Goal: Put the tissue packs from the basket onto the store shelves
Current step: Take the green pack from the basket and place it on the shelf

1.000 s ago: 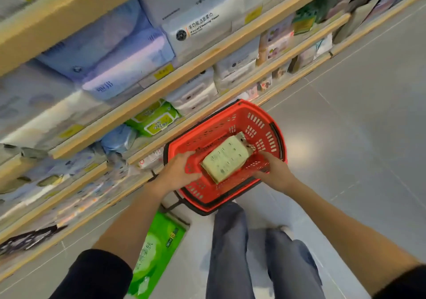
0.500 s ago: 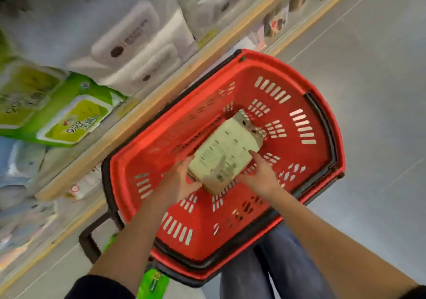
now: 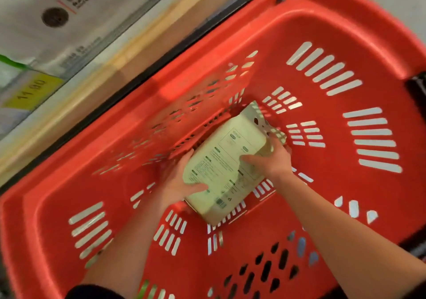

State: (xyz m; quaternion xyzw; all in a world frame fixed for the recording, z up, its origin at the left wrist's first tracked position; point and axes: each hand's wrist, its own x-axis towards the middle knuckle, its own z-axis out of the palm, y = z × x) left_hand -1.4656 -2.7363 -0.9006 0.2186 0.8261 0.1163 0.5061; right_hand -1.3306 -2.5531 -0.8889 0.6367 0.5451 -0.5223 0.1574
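Red basket [image 3: 345,33]; left hand [image 3: 177,181], right hand [image 3: 269,160] fingers clasp tissue pack [image 3: 226,167].

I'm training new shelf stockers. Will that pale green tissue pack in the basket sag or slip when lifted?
The tissue pack probably dents rather than sags: it keeps a blocky shape. Its glossy wrap looks somewhat slippery, so the left hand and right hand gripping opposite sides seems sensible.
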